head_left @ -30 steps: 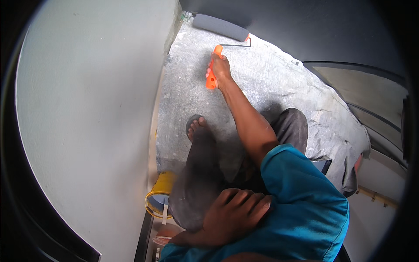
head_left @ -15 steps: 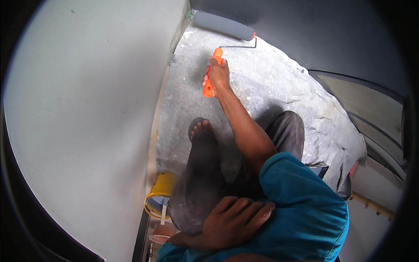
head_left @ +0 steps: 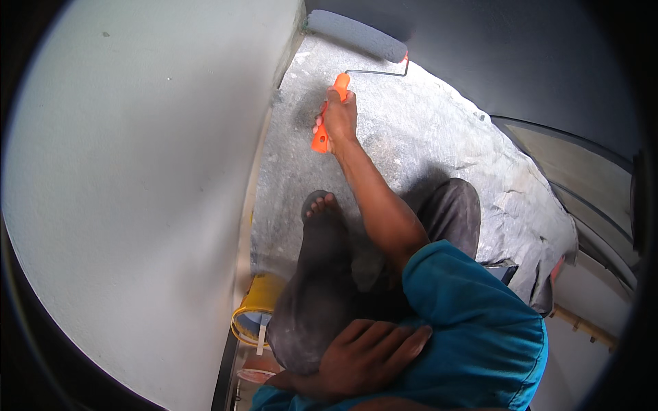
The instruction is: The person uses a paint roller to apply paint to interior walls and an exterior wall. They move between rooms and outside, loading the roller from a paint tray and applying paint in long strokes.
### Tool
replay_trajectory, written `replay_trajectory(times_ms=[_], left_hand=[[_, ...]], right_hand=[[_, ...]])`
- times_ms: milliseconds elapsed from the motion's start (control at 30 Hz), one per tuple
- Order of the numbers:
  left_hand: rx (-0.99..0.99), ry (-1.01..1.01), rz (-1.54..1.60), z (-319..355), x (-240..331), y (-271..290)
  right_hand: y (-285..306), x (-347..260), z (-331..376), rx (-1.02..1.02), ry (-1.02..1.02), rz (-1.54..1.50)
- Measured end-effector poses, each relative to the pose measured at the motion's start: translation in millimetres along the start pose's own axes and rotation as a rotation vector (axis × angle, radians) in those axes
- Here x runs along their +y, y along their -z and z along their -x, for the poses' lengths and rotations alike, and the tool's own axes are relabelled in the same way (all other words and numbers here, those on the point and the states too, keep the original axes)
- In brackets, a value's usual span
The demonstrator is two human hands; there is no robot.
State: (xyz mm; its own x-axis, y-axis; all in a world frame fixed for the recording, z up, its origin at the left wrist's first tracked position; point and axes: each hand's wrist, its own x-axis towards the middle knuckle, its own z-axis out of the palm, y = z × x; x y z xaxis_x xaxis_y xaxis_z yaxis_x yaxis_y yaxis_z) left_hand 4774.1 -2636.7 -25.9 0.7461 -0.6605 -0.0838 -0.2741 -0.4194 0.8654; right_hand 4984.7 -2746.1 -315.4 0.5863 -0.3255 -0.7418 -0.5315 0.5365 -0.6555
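My right hand [head_left: 340, 118] is wrapped round the orange handle of a paint roller [head_left: 358, 35], arm stretched forward. The roller's long grey sleeve lies against the bottom of the dark grey wall [head_left: 480, 55], its left end at the corner with the pale wall. A thin wire frame joins sleeve and handle. My left hand [head_left: 373, 356] rests across my lap, fingers stretched out, holding nothing that shows. Beside my left leg, a yellow bucket [head_left: 260, 301] with grey paint inside stands near the pale wall, a light stick at its rim.
The pale wall [head_left: 137, 171] rises close on my left. A grey, paint-marked sheet [head_left: 411, 137] covers the floor, wrinkled toward the right. My bare-toed left foot [head_left: 322, 203] is on it. A curved panel with dark bars [head_left: 569, 154] stands at right, a wooden strip [head_left: 582, 325] below it.
The roller has shifted very slightly up and right, and its handle has tilted a little. The view has also drifted slightly. My left hand still rests on my lap.
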Motion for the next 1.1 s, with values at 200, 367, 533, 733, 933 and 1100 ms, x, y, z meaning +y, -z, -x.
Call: replay_trajectory(times_ms=[200, 367, 533, 733, 933, 1100], left_hand=[[-0.063, 0.061, 0.084, -3.3, -2.2, 8.9], [-0.008, 0.029, 0.215, -6.5, -0.1, 18.8], [-0.005, 0.003, 0.224, -7.5, 1.1, 23.4], [-0.172, -0.013, 0.192, 10.7, -8.9, 11.5], [-0.255, -0.034, 0.172, 26.7, -44.7, -38.9], [-0.240, -0.010, 0.197, 5.6, -51.7, -25.6]], right_hand=[[-2.8, -4.7, -10.9, -0.003, -0.022, -0.045], [-8.5, -23.4, 39.0, -0.063, 0.075, -0.069], [-16.6, -50.9, 87.8, -0.133, 0.204, -0.075], [-21.0, -74.1, 130.3, -0.188, 0.310, -0.116], [-21.9, -92.9, 153.9, -0.237, 0.486, -0.112], [-29.0, -118.3, 166.0, -0.266, 0.678, -0.084]])
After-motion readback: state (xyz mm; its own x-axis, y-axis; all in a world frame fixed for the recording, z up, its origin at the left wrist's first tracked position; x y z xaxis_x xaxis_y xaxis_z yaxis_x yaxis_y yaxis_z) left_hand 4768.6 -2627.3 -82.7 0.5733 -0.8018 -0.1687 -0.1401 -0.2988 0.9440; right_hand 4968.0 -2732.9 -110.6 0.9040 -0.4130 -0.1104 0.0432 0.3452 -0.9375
